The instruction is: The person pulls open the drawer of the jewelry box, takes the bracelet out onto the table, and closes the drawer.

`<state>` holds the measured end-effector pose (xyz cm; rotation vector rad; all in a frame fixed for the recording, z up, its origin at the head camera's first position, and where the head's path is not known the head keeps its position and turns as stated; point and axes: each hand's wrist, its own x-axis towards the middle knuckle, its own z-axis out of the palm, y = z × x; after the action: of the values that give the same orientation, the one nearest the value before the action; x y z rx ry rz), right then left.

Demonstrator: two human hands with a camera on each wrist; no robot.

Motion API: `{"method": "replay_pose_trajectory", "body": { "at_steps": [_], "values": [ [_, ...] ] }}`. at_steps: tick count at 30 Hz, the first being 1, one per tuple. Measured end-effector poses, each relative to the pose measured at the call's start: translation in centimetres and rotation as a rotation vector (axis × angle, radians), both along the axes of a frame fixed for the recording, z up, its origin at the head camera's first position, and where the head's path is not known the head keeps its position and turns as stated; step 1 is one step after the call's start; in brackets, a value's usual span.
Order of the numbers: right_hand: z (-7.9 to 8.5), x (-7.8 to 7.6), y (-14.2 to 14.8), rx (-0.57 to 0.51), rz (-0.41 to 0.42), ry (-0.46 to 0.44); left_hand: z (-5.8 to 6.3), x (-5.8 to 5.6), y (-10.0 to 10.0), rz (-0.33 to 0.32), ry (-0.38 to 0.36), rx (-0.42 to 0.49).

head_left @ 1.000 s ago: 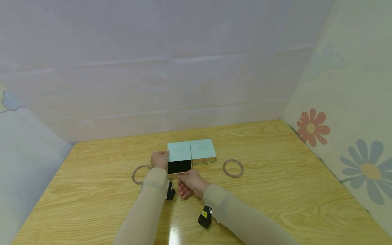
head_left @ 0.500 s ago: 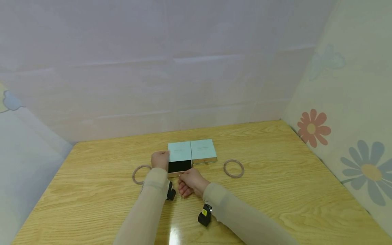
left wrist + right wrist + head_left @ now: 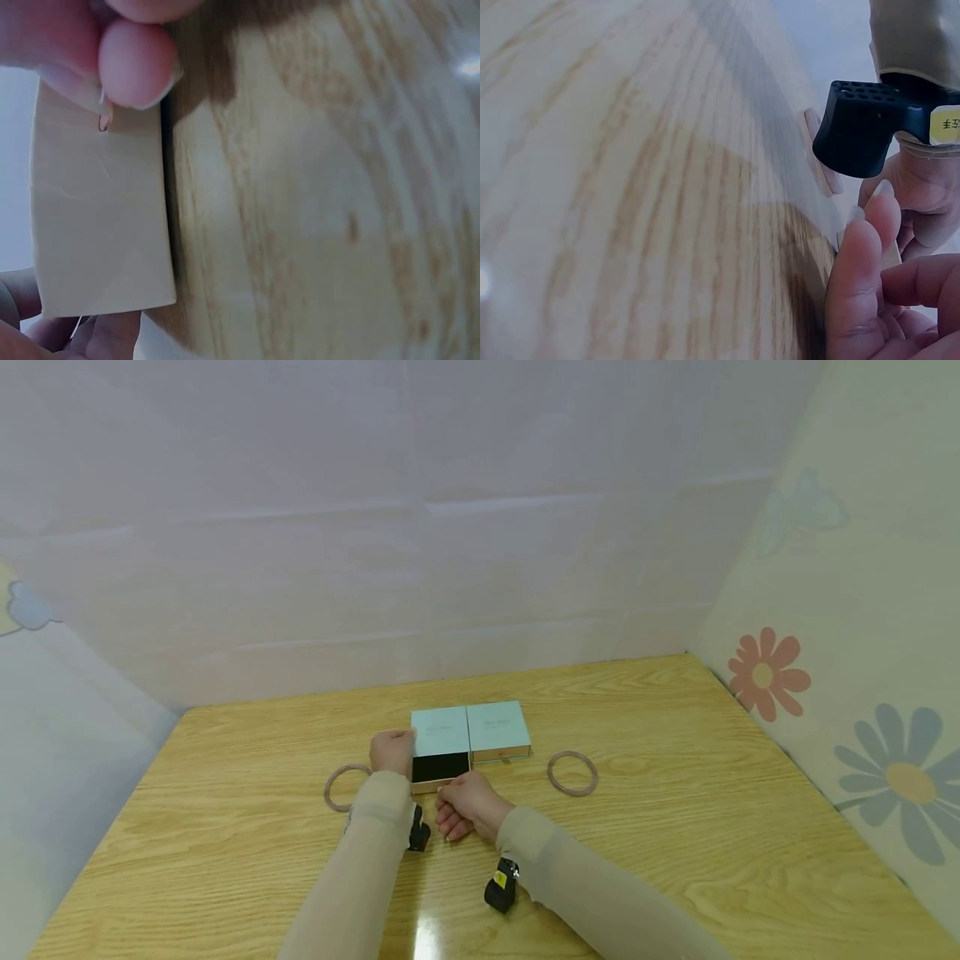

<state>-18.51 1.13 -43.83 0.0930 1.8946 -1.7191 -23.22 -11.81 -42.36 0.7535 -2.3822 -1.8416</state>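
A pale blue drawer-style gift box (image 3: 439, 728) lies on the table, its black-lined drawer (image 3: 439, 767) partly out toward me. My left hand (image 3: 392, 752) grips the box by its left side. My right hand (image 3: 471, 806) is at the drawer's front, thumb and finger pinching a small pull tab (image 3: 103, 124), as the left wrist view shows. In that view the beige drawer front (image 3: 101, 217) is plain below the tab. Left-hand fingers (image 3: 112, 334) show past the box's end.
Against the box's right side stands a matching pale blue box (image 3: 497, 724), its drawer in. One pinkish bangle (image 3: 572, 773) lies to the right, another bangle (image 3: 330, 789) at left, partly behind my left arm. The wooden table (image 3: 675, 827) meets a draped wall (image 3: 420, 568) at the back.
The drawer has slid very slightly back into its box, my right hand moving with it. My left hand keeps its place on the box's side.
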Motion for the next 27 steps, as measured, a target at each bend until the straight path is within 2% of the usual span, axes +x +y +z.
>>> {"method": "replay_pose_trajectory", "body": {
  "at_steps": [11,18,27],
  "values": [
    [0.15,-0.08,0.05,0.012,0.003,-0.004,0.11,0.25,-0.07,-0.014,-0.001,0.001],
    [-0.03,-0.31,0.03,0.003,-0.001,-0.011,0.1,0.09,0.03,0.003,-0.016,-0.007],
    [-0.04,-0.53,0.09,-0.031,-0.004,-0.027,0.48,0.39,0.33,0.022,0.005,0.004]
  ]
}}
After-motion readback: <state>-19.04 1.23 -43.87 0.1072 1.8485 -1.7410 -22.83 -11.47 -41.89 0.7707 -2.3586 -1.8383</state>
